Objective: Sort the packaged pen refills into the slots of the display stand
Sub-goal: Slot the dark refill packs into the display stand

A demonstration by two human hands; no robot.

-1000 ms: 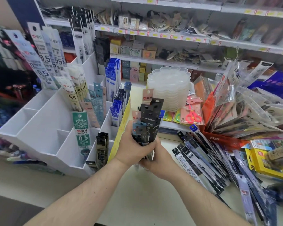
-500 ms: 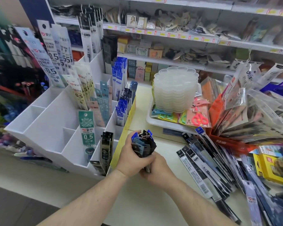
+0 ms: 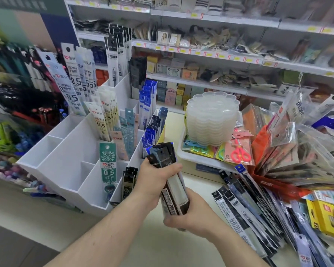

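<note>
A bundle of dark packaged pen refills (image 3: 170,182) is held between both hands over the counter, tilted with its tops toward the stand. My left hand (image 3: 154,178) grips its upper half; my right hand (image 3: 189,214) grips its lower end from below. The white tiered display stand (image 3: 66,160) sits to the left. Its back and right slots hold upright refill packs: white 0.5 packs (image 3: 73,81), blue packs (image 3: 148,105), a green 0.5 pack (image 3: 108,166) and black packs (image 3: 128,183) in a front slot. Several left slots hold nothing.
A heap of loose refill packs (image 3: 245,207) lies on the counter at the right. Behind it are a stack of clear plastic trays (image 3: 212,118), a white tray rim (image 3: 197,158) with red scissors (image 3: 239,153), fanned bagged goods (image 3: 301,151) and a yellow box (image 3: 328,216). Shop shelves fill the back.
The bundle has tipped from upright to a lean toward the stand. My right hand slid down to its lower end, and my left hand moved up near the tops.
</note>
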